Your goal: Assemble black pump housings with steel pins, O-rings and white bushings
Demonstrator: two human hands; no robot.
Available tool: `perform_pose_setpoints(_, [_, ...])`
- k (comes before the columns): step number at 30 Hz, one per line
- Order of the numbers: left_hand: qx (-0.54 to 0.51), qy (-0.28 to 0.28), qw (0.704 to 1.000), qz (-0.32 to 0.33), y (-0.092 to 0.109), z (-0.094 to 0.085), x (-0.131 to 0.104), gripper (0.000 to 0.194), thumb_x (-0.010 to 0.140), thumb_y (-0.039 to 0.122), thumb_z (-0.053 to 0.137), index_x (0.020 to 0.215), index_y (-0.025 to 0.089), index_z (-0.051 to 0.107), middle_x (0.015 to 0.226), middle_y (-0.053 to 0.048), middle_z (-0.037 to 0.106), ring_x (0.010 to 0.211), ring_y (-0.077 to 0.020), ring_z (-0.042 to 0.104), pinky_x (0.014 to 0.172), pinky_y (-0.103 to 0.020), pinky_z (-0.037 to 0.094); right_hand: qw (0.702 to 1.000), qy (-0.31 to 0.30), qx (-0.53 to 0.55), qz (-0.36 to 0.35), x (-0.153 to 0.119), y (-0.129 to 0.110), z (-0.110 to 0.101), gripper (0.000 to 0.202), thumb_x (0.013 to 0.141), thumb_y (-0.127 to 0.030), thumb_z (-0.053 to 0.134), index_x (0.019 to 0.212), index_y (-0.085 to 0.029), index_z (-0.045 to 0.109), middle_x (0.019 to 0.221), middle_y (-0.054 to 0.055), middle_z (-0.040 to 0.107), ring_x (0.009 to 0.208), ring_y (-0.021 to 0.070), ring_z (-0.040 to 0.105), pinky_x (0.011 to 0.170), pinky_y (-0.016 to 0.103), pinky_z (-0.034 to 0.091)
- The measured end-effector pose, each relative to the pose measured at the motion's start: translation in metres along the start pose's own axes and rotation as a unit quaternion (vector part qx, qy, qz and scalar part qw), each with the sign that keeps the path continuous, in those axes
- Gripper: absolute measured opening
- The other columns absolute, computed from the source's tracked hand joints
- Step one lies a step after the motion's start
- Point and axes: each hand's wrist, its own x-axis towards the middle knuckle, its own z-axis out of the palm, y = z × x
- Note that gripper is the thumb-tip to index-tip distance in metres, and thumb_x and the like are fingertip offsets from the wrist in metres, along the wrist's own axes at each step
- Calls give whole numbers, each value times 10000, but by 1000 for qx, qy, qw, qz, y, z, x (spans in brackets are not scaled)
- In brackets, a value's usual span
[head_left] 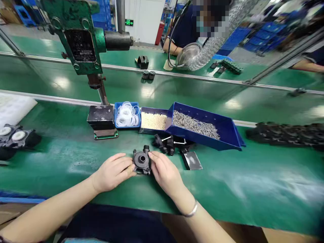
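A black plastic housing (141, 161) with a round raised centre and a short threaded spout at its top sits on the green table, between my hands. My left hand (114, 171) grips its left side with the fingers together. On the other side, my right hand (164, 168) holds the upper right edge near the spout, fingertips pressed to it. Several black parts (170, 144) with white pins lie just behind my right hand. Beside them is a small block (192, 160) with a grey top.
Behind the hands stand a green press (78, 44) with a black base block (100, 117), a blue bin of white rings (139, 113), a bin of cream pellets (153, 130) and a blue screw bin (229, 133). Black parts line both sides. A person (186, 32) sits opposite.
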Motion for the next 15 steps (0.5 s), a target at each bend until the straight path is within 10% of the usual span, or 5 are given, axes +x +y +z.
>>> perform_pose_setpoints(5, [-14,93,989,-115,-29,-25,58,344,788,363,708,1072,202,602,1081,32,715,1095,-19,629,1017,-178,504,984,140,-105,38,46,55,-96,231,926,-95,596,1156,-102,624,1135,134,665,1101,224,623,1025,367,492])
perform_pose_setpoints(7, [-5,81,988,-132,-42,-21,106,314,828,328,643,1124,235,598,1150,47,703,1130,-15,631,1016,-168,501,970,87,-170,152,67,98,-122,207,929,-211,636,1080,-76,680,1176,177,641,1107,269,626,970,373,507])
perform_pose_setpoints(11, [-87,-198,970,-111,-55,17,215,419,908,354,313,1118,218,649,1188,-31,695,1143,-97,654,1056,-276,492,884,-247,-185,351,95,167,-138,176,887,-253,698,951,-99,754,975,142,712,924,275,668,826,343,487])
perform_pose_setpoints(15, [-94,-301,943,-103,-52,66,286,223,803,229,567,886,120,743,985,-108,743,947,-130,701,935,-265,517,887,-245,-174,350,94,180,-124,128,902,-127,617,890,-109,743,967,116,721,903,221,657,789,282,435])
